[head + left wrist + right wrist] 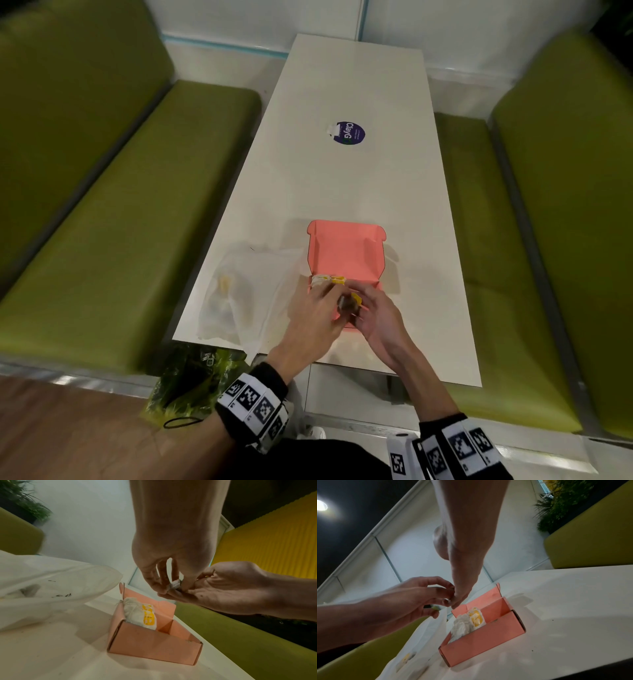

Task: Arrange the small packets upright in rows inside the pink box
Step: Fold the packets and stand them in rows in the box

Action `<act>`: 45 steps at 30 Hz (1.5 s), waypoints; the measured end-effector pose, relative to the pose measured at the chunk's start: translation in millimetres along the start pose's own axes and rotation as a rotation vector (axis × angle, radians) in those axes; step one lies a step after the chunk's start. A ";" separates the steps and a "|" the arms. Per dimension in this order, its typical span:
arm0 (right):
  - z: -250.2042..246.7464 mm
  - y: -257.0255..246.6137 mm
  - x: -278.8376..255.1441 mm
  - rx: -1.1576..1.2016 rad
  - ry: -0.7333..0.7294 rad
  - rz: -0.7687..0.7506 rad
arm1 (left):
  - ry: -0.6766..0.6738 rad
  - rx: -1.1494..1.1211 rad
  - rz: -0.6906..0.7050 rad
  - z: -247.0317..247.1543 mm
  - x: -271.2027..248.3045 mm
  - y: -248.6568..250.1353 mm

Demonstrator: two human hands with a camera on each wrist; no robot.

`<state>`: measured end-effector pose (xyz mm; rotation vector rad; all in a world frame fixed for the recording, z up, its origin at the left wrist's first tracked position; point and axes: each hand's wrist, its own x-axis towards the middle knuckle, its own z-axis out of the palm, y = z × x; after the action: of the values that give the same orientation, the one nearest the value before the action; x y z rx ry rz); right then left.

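The open pink box (346, 255) sits on the white table (342, 188), near the front edge. Two small packets (327, 280), white and yellow, stand at its left end (140, 614) (471, 620); the rest of the box shows bare pink floor. Just above the box's near wall, my left hand (334, 296) and right hand (359, 308) meet around one small packet (349, 303). In the left wrist view my left hand's fingertips (164, 586) pinch its white end (175, 584), and the right hand (190, 590) cups it from below.
A clear plastic bag (246, 291) holding more packets (224, 284) lies left of the box. A round purple sticker (349, 133) is further up the table. Green benches (102, 222) flank the table. A green bag (191, 377) lies on the floor below the table's front edge.
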<state>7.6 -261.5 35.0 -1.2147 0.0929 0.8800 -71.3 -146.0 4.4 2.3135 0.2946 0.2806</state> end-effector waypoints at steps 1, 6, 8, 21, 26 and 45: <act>-2.0 0.8 -0.8 -0.019 -0.011 -0.007 | 0.024 -0.042 -0.016 -1.0 0.0 -2.1; -13.2 3.5 -4.6 -0.217 -0.054 -0.127 | 0.109 -0.432 -0.185 -13.3 0.6 2.8; -14.2 4.0 -4.6 -0.276 -0.035 -0.179 | 0.096 -0.508 -0.206 -14.8 0.3 2.7; -14.8 13.0 6.1 -0.627 0.096 -0.496 | 0.081 -0.623 -0.256 -16.9 2.4 4.5; -17.7 14.2 13.5 -0.676 0.118 -0.516 | 0.105 -0.444 -0.226 -19.5 3.3 -0.5; -15.8 -15.1 6.1 -0.418 0.057 -0.362 | 0.058 -0.529 -0.034 -34.2 11.7 5.3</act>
<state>27.3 -272.5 37.5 -1.5854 -0.2716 0.5588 -69.4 -123.0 32.7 1.7803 0.2528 0.3606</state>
